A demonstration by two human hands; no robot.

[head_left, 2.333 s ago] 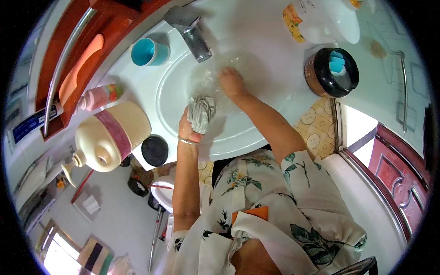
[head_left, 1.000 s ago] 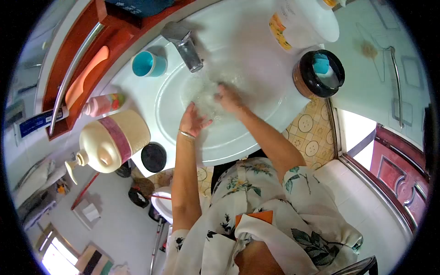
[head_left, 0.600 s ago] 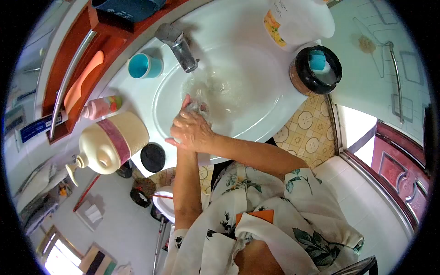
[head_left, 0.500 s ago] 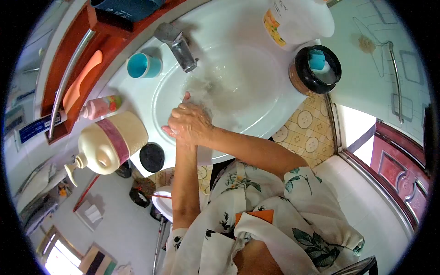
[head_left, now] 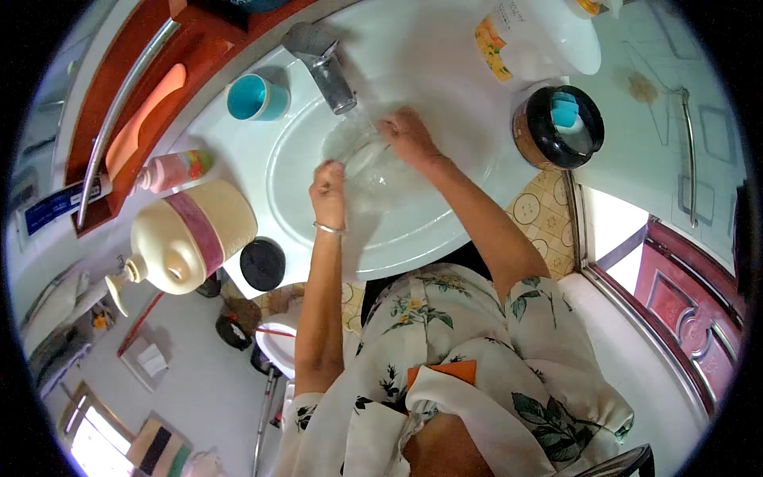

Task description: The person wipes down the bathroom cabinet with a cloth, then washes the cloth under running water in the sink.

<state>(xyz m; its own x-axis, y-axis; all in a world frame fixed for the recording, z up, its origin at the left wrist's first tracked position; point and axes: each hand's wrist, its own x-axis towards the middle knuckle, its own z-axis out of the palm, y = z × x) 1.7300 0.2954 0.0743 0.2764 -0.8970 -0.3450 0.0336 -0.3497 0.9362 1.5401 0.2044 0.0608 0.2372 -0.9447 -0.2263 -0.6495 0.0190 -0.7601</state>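
Both my hands are over the white sink basin [head_left: 445,207], under the metal faucet [head_left: 332,86] and its running water. My left hand [head_left: 327,189], with a bracelet at the wrist, is closed at the basin's left side. My right hand [head_left: 409,137] is also closed, farther up and to the right, close to the stream. The hands are apart. Between them shows a pale, blurred streak; whether it is splashing water or something held, I cannot tell.
Left of the basin are a blue cup [head_left: 257,97], a pink bottle [head_left: 175,172], a large pump bottle [head_left: 195,237] and a black round lid [head_left: 262,264]. At right stand an open black-rimmed jar [head_left: 531,135] and a white container [head_left: 528,40].
My hands were clasped together at the basin's left and have separated. The right hand has moved up and right toward the faucet; the left wrist's bracelet has come into view.
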